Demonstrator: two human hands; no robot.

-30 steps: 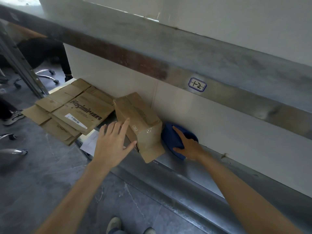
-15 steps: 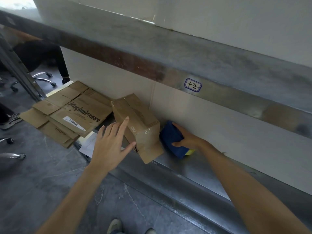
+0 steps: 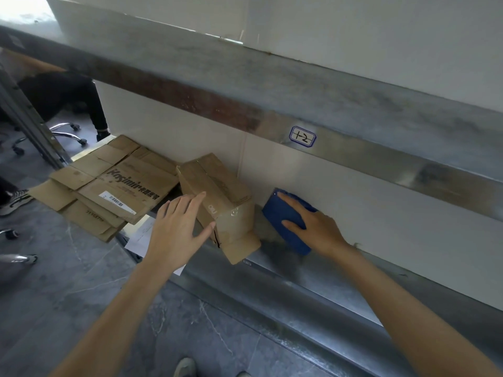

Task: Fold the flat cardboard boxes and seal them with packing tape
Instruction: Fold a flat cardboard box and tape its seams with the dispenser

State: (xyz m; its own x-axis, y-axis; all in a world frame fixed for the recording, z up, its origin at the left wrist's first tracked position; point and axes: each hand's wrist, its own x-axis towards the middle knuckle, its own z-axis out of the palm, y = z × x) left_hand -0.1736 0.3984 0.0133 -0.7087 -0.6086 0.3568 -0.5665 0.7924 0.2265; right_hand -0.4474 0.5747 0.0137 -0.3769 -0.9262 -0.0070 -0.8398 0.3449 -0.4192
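L hand spread, fingers straight, against near-left side of folded box on metal ledge. R hand grips blue object just right of box. Flat boxes stacked left.

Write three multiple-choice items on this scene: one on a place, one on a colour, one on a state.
1. Where is the blue object relative to the folded box?
A. On top of it
B. To its right, on the metal ledge
C. To its left

2. What colour outlines the handwritten label?
A. Red
B. Green
C. Blue

3. How is the left hand?
A. Open, fingers straight
B. Clenched in a fist
C. Curled round a tape roll

Key: 1 B, it sits right of the box, where the right hand holds it; 2 C, the border is blue; 3 A, its fingers are spread beside the box.
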